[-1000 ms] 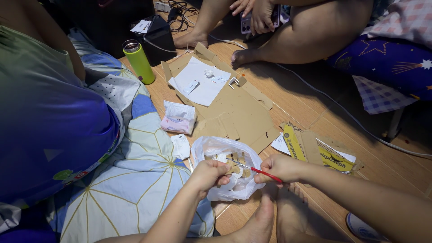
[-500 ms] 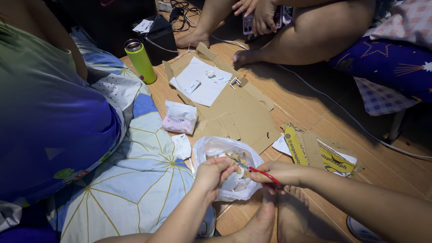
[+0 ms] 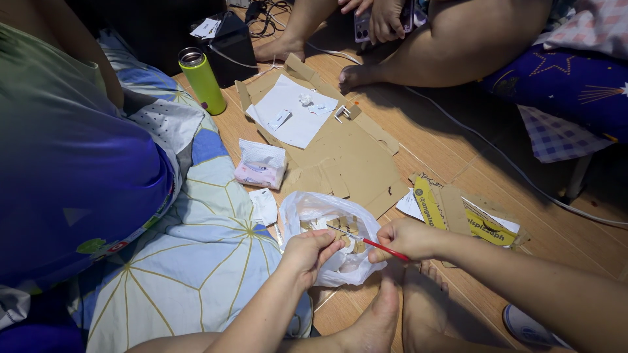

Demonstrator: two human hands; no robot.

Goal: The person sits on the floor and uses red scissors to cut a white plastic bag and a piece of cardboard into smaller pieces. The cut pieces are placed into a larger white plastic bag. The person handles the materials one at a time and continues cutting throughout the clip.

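Head view: red-handled scissors (image 3: 374, 244) between both hands, over plastic bag (image 3: 330, 222).

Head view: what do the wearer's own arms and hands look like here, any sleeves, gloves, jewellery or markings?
Both arms come in from the bottom edge and are bare as far up as the frame shows. The left hand and right hand wear no gloves. No ring, watch, bracelet or marking is visible on either one, though dim light blurs fine detail on the fingers.
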